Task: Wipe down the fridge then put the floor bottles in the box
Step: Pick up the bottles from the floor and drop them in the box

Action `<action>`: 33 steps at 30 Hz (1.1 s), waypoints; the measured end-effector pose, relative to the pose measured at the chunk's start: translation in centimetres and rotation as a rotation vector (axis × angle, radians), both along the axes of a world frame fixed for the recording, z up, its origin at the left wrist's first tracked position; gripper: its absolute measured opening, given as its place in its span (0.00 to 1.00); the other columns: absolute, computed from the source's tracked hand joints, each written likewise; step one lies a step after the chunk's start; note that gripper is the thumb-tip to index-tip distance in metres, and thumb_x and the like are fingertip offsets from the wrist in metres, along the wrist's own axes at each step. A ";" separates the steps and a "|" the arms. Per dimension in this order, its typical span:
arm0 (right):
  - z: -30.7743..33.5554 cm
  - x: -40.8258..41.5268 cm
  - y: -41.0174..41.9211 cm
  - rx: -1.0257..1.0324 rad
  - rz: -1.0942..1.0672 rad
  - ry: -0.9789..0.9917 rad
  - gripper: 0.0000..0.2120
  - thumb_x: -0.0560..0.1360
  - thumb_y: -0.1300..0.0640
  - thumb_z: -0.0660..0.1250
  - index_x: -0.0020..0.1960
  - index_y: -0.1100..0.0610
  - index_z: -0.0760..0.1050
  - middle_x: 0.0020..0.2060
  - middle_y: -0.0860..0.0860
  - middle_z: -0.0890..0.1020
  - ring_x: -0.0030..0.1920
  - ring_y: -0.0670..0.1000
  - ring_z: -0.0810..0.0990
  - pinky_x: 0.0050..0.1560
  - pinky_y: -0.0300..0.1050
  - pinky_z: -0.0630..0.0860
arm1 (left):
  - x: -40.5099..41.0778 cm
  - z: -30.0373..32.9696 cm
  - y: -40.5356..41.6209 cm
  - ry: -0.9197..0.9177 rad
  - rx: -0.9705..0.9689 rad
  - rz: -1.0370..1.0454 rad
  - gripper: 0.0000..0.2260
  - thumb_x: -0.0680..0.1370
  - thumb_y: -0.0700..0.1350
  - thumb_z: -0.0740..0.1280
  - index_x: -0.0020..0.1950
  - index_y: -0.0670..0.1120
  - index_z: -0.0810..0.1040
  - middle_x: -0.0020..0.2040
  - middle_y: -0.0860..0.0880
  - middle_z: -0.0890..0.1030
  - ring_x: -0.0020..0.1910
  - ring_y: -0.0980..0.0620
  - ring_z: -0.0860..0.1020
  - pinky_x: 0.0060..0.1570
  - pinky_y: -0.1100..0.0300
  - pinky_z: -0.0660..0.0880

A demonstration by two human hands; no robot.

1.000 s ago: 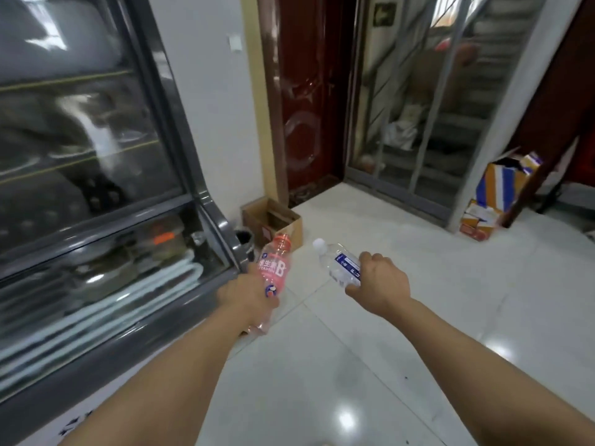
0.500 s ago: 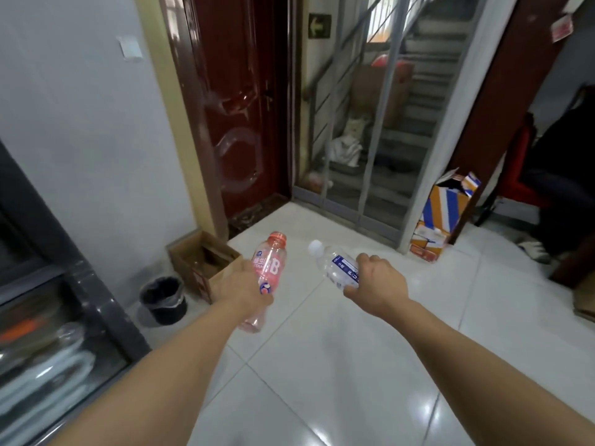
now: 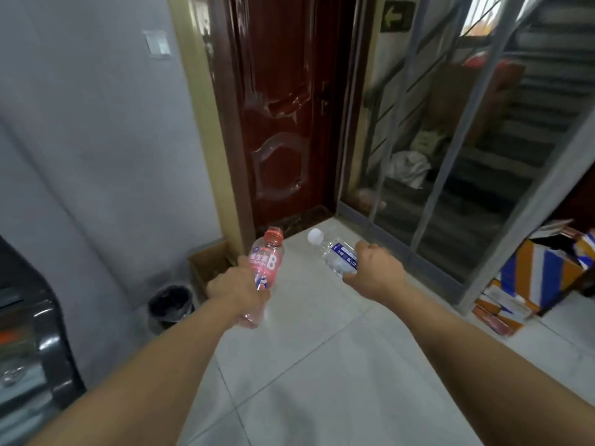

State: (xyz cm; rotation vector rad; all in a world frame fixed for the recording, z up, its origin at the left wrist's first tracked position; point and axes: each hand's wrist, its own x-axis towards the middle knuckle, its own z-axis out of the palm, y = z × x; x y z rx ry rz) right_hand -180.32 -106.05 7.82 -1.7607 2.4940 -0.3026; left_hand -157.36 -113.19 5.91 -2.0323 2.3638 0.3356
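L hand (image 3: 236, 289) grips pink bottle (image 3: 264, 272) round its lower half, fingers curled, red cap up and tilted a bit right. R hand (image 3: 375, 273) grips clear bottle (image 3: 339, 257) w/ blue-white label, white cap pointing up-left toward the pink one; caps near, not touching. Both bottles held in the air over the tiled floor (image 3: 322, 365). Open cardboard box (image 3: 209, 263) sits on floor against the wall, just behind L hand, partly hidden by it. Black bin (image 3: 169, 305) beside box, to its left. Fridge (image 3: 29, 365) edge at far left. Striped cartons (image 3: 534, 278) at right by the glass partition.
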 end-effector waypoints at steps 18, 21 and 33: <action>-2.9 -13.1 -37.0 0.076 0.264 0.058 0.28 0.70 0.43 0.70 0.63 0.54 0.66 0.57 0.55 0.76 0.56 0.55 0.76 0.47 0.46 0.73 | -10.8 -2.5 -30.4 0.037 0.146 0.275 0.31 0.75 0.56 0.66 0.71 0.44 0.59 0.62 0.44 0.75 0.58 0.45 0.76 0.58 0.52 0.74; -2.6 -14.3 -42.8 0.081 0.325 0.068 0.28 0.70 0.43 0.70 0.63 0.56 0.66 0.57 0.56 0.75 0.57 0.56 0.75 0.48 0.46 0.72 | -12.2 -2.6 -35.1 -0.008 0.138 0.304 0.31 0.74 0.58 0.66 0.69 0.44 0.60 0.61 0.45 0.76 0.56 0.45 0.77 0.55 0.52 0.75; -3.2 -14.8 -65.9 0.094 0.733 0.067 0.24 0.72 0.43 0.67 0.60 0.57 0.68 0.57 0.56 0.77 0.57 0.58 0.76 0.49 0.47 0.73 | -13.7 -4.5 -48.8 0.049 0.142 0.757 0.33 0.70 0.60 0.69 0.67 0.47 0.60 0.57 0.45 0.77 0.53 0.44 0.78 0.50 0.53 0.75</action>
